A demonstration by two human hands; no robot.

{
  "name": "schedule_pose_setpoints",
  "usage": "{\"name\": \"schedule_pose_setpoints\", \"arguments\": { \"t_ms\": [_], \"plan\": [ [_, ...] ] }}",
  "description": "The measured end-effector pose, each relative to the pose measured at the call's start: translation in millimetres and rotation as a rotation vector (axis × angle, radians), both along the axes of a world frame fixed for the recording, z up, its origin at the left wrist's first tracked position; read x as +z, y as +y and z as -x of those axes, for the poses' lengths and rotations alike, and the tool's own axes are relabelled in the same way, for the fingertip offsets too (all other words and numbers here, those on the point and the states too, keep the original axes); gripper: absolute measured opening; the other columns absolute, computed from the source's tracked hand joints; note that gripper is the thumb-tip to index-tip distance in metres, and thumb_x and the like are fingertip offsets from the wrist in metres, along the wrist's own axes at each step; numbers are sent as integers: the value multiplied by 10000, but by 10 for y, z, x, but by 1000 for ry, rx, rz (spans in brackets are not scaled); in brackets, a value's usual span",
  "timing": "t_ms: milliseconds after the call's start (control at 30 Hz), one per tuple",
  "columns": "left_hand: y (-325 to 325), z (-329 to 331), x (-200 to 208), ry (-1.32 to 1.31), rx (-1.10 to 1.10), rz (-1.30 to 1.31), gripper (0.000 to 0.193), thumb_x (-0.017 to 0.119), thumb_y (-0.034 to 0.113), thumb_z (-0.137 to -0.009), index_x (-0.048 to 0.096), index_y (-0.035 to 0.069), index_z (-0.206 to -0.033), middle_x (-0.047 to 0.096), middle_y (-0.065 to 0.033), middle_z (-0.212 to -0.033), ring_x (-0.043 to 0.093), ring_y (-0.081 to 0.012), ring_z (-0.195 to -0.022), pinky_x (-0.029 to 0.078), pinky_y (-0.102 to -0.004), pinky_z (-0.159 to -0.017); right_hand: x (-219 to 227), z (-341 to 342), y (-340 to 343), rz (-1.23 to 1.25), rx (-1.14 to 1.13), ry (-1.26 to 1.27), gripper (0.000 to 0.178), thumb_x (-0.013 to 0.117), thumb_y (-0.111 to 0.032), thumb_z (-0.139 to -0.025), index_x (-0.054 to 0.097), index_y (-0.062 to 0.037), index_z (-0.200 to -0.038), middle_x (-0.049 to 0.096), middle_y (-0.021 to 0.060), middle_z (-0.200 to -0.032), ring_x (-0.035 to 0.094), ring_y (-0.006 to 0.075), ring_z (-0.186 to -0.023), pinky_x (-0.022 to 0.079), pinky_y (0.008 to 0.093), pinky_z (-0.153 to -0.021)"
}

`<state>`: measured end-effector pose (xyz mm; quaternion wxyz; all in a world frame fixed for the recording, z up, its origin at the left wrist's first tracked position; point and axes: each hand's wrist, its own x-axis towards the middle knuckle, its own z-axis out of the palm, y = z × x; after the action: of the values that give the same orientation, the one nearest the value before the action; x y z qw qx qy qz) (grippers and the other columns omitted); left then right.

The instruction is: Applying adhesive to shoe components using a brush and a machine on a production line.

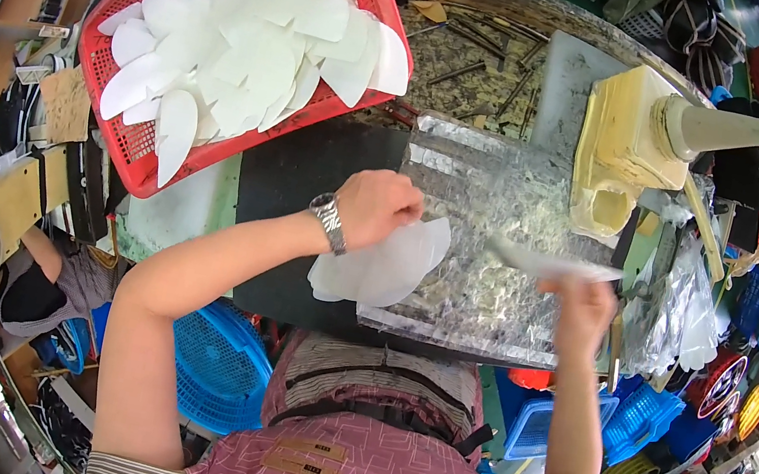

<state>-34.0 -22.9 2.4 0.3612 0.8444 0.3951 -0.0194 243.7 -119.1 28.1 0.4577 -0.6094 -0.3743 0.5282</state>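
My left hand (376,211), with a patterned band at its wrist, has its fingers curled closed at the upper edge of a few overlapping white cut pieces (373,272). These are thin, pale and rounded, and reach over the near edge of a dark mat (292,186). To the right, my right hand (582,308) grips a thin white piece (552,265), seen nearly edge-on and blurred by motion. It is above a worn work board (483,286) smeared with whitish residue. Fingertips of both hands are partly hidden.
A red plastic basket (146,181) heaped with white cut pieces (261,44) stands at far left. At far right is a yellowish container (627,128) with a pale cone nozzle (723,132). Blue baskets (220,366) sit below the table. Another person (52,281) is at left.
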Motion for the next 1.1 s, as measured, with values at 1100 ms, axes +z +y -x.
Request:
{"name": "schedule_pose_setpoints", "arguments": {
  "t_ms": [1100],
  "plan": [
    [-950, -414, -174, -482, -472, -832, 284, 484, 107, -687, 497, 104, -971, 440, 44, -549, 427, -125, -670, 347, -246, -681, -78, 165, 278, -99, 161, -507, 161, 564, -58, -743, 605, -24, -894, 627, 87, -811, 564, 89, -674, 457, 255, -628]
  ]
}}
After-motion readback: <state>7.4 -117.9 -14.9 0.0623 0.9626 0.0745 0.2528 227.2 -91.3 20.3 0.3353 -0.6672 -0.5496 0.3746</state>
